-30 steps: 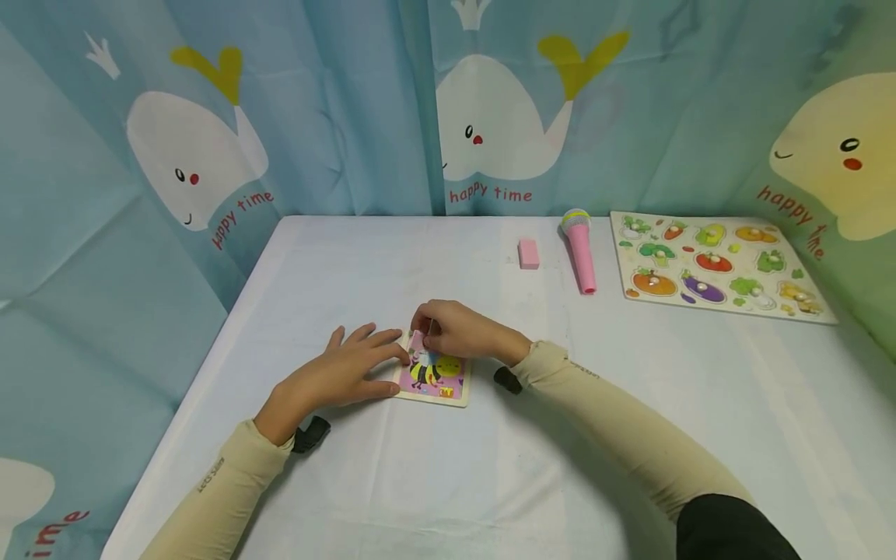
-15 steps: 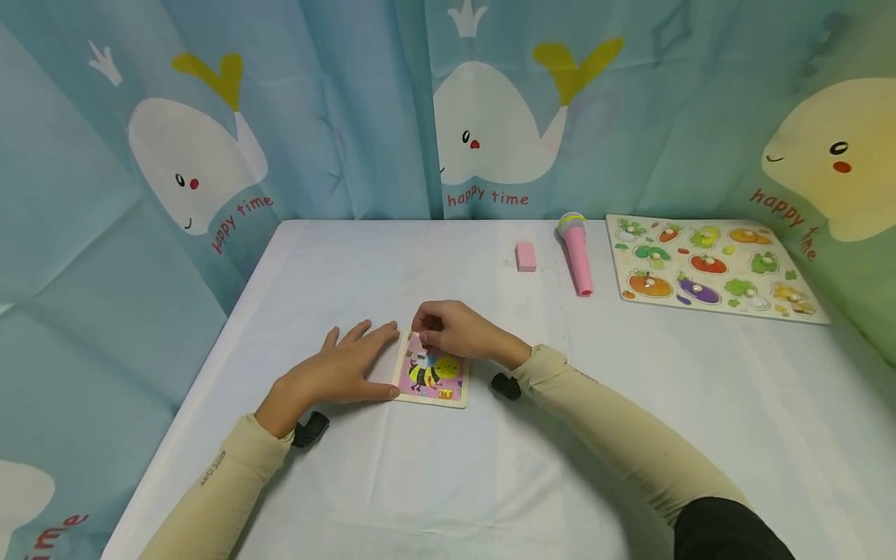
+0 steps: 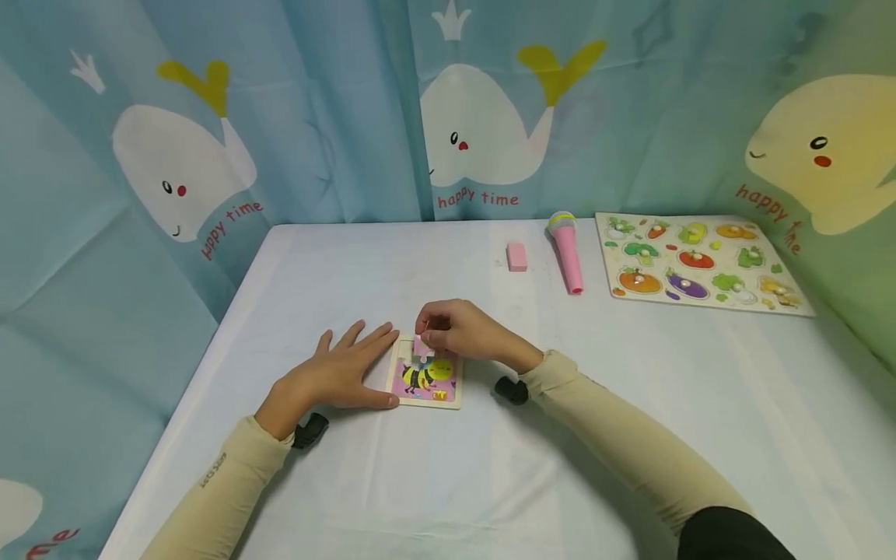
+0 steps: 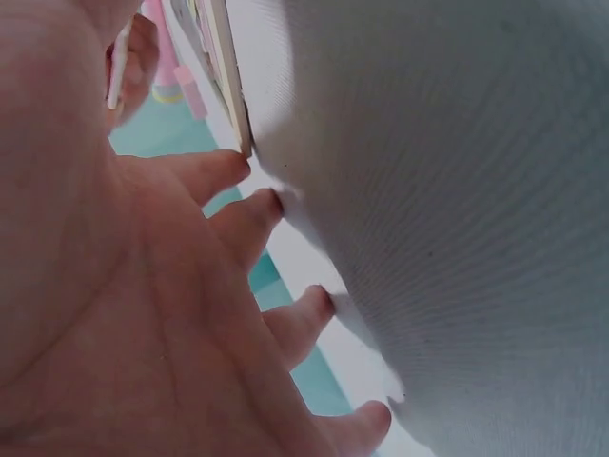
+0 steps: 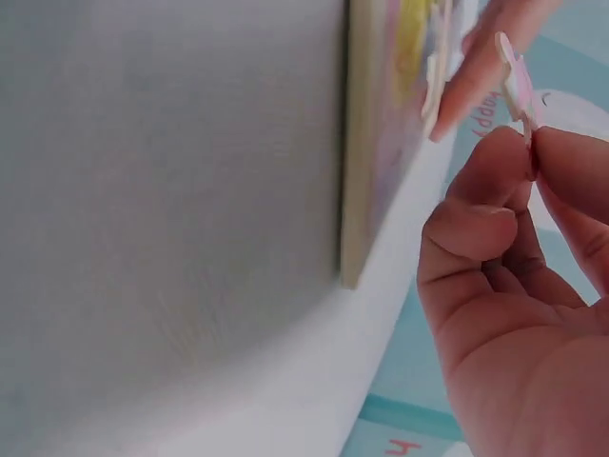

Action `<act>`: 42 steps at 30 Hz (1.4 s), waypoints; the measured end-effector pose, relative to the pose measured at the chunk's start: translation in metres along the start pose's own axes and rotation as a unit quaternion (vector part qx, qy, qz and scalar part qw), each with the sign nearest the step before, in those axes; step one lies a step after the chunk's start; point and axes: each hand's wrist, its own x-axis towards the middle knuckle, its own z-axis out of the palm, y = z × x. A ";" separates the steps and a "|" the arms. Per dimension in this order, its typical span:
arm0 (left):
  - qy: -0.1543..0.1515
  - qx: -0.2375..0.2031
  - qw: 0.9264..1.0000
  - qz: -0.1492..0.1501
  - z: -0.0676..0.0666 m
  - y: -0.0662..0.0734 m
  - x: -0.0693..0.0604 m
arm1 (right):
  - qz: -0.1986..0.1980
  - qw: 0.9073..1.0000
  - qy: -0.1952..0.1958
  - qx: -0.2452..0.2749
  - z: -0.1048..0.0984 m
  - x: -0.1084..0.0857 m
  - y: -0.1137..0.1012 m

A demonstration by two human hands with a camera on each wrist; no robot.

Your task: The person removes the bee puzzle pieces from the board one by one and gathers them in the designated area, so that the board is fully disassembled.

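Note:
A small square bee jigsaw puzzle [image 3: 414, 379] in a pale wooden frame lies flat on the white table. Above its upper part, my right hand [image 3: 467, 333] pinches a pink puzzle piece [image 3: 423, 347] between thumb and forefinger. In the right wrist view the puzzle piece [image 5: 517, 81] stands clear of the puzzle board [image 5: 360, 171], with its thin edge showing. A bare pale patch shows in the puzzle's upper left corner. My left hand [image 3: 336, 377] lies with fingers spread along the frame's left side, its thumb near the lower left corner. The left wrist view shows a fingertip touching the frame's edge [image 4: 228, 81].
Farther back stand a pink block [image 3: 516, 257] and a pink toy microphone [image 3: 567, 253]. A vegetable peg puzzle board [image 3: 700, 264] lies at the back right. Blue curtains [image 3: 336, 117] printed with whales border the table [image 3: 490, 482] behind and at the left.
The left forefinger has drawn back from the puzzle's face to the frame's side. The right hand has shifted slightly right over the puzzle with the pink piece, uncovering the upper left corner.

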 end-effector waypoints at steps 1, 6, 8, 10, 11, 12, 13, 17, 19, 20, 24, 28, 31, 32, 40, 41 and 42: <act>0.000 0.000 1.000 -0.002 0.000 0.000 0.000 | -0.002 1.000 0.003 0.004 -0.001 -0.002 0.000; 0.001 -0.007 1.000 -0.007 0.001 -0.001 0.001 | 0.005 0.999 0.032 0.014 -0.007 -0.009 0.002; 0.002 -0.010 1.000 -0.008 0.001 -0.001 0.001 | 0.013 0.999 0.043 0.020 -0.010 -0.013 0.003; 0.003 -0.012 1.000 -0.008 0.001 -0.001 0.001 | 0.021 0.998 0.050 0.025 -0.013 -0.018 0.004; 0.004 -0.013 1.000 -0.007 0.001 -0.001 0.002 | 0.024 0.998 0.054 0.026 -0.014 -0.020 0.005; 0.005 -0.013 1.000 -0.005 0.001 -0.001 0.002 | 0.026 0.998 0.057 0.025 -0.016 -0.022 0.005; 0.006 -0.014 1.000 -0.005 0.002 -0.001 0.002 | 0.028 0.997 0.061 0.026 -0.018 -0.024 0.006; 0.008 -0.020 1.000 -0.003 0.002 -0.002 0.002 | 0.027 0.997 0.076 0.015 -0.026 -0.033 0.007; 0.010 -0.025 1.000 -0.003 0.002 -0.002 0.001 | 0.030 0.996 0.081 0.017 -0.029 -0.037 0.008; 0.010 -0.027 1.000 -0.002 0.001 -0.002 0.001 | 0.031 0.996 0.083 0.016 -0.031 -0.040 0.008; 0.011 -0.036 0.999 -0.002 0.000 0.000 0.000 | 0.039 0.994 0.098 0.017 -0.039 -0.049 0.013; 0.012 -0.042 0.999 -0.002 -0.001 0.000 0.000 | 0.053 0.992 0.114 0.016 -0.047 -0.059 0.017; 0.012 -0.047 0.999 0.000 -0.001 0.000 0.000 | 0.069 0.990 0.123 0.022 -0.052 -0.067 0.020; 0.012 -0.049 0.999 0.001 -0.001 0.001 0.000 | 0.075 0.989 0.125 0.023 -0.054 -0.069 0.022; 0.015 -0.050 0.999 0.004 -0.001 0.003 -0.001 | 0.113 0.984 0.136 0.028 -0.070 -0.089 0.028; 0.015 -0.049 0.999 0.004 -0.002 0.003 0.000 | 0.116 0.983 0.136 0.029 -0.072 -0.092 0.029; 0.015 -0.049 0.999 0.004 -0.002 0.004 0.000 | 0.118 0.983 0.136 0.027 -0.074 -0.095 0.029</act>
